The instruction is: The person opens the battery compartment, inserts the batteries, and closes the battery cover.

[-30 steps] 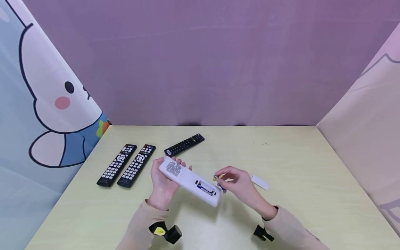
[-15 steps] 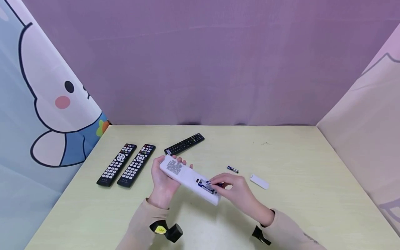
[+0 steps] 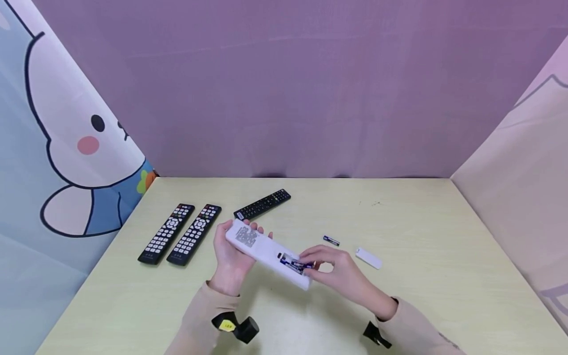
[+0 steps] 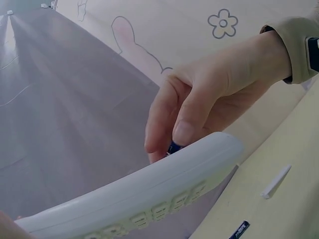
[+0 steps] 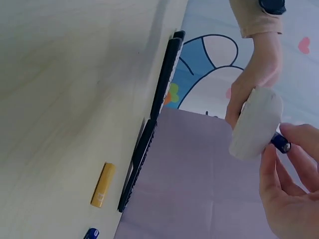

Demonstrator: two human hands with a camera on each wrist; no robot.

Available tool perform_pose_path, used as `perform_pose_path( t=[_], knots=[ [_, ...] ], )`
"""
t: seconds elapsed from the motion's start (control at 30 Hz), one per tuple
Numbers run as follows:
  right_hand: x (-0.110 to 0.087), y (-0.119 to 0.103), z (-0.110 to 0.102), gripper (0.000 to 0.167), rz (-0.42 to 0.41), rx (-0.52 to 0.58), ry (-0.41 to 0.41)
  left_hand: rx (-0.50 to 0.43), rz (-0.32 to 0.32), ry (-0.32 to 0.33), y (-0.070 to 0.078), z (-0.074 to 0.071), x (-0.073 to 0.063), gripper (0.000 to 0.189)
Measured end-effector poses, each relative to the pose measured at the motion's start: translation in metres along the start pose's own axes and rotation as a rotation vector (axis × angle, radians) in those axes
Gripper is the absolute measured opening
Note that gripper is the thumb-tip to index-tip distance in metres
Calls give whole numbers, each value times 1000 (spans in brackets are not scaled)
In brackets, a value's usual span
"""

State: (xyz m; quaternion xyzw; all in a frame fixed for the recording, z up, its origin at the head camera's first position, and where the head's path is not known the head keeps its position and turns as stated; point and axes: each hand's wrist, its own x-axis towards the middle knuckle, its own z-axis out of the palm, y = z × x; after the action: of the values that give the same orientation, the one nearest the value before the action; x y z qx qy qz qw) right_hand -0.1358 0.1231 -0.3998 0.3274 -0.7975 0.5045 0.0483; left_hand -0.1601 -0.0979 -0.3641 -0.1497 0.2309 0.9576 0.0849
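My left hand [image 3: 232,256] holds a white remote control [image 3: 266,250] above the table, its back up and its battery compartment open. My right hand [image 3: 337,265] pinches a blue AAA-size battery [image 5: 282,143] between thumb and fingers at the compartment's near-right end. In the head view the battery slants over the compartment, where another dark blue battery [image 3: 287,263] shows. The left wrist view has the white remote's edge hiding most of the pinched battery. On the table to the right lie a loose blue battery [image 3: 331,240] and the white battery cover [image 3: 368,258].
Two black remotes [image 3: 166,234] with white buttons lie side by side at the left. A third black remote [image 3: 263,204] lies just behind the white one. In the right wrist view an orange battery [image 5: 103,185] rests on the table. A purple cloth [image 3: 301,88] hangs behind.
My right hand has moved left and slightly down, bringing the blue battery to the compartment. The loose blue battery on the table has come into sight behind it. My left hand stays nearly still.
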Motion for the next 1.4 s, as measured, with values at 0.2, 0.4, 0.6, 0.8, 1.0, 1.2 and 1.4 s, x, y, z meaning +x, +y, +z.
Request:
perform_pose_path(
  t=[0.2, 0.4, 0.6, 0.8, 1.0, 1.2, 1.4],
  knots=[
    [-3, 1, -9, 20, 104, 40, -87, -7, -10, 0, 2, -1, 0, 27],
    [-5, 4, -13, 19, 100, 9, -128, -14, -18, -1, 2, -1, 1, 27],
    [-6, 9, -14, 21, 130, 60, -144, -24, -19, -3, 3, -1, 1, 26],
    [-5, 10, -10, 22, 115, 88, -124, -21, -25, -13, 2, -1, 0, 26],
    [-5, 11, -5, 23, 137, 194, -128, -26, -39, -28, 0, 0, -1, 25],
    [-4, 9, -4, 25, 295, 279, -132, -15, -33, -35, -2, 1, -1, 25],
    [-2, 6, 0, 23, 371, 315, -95, -13, -9, -32, -4, 2, -2, 25]
  ],
)
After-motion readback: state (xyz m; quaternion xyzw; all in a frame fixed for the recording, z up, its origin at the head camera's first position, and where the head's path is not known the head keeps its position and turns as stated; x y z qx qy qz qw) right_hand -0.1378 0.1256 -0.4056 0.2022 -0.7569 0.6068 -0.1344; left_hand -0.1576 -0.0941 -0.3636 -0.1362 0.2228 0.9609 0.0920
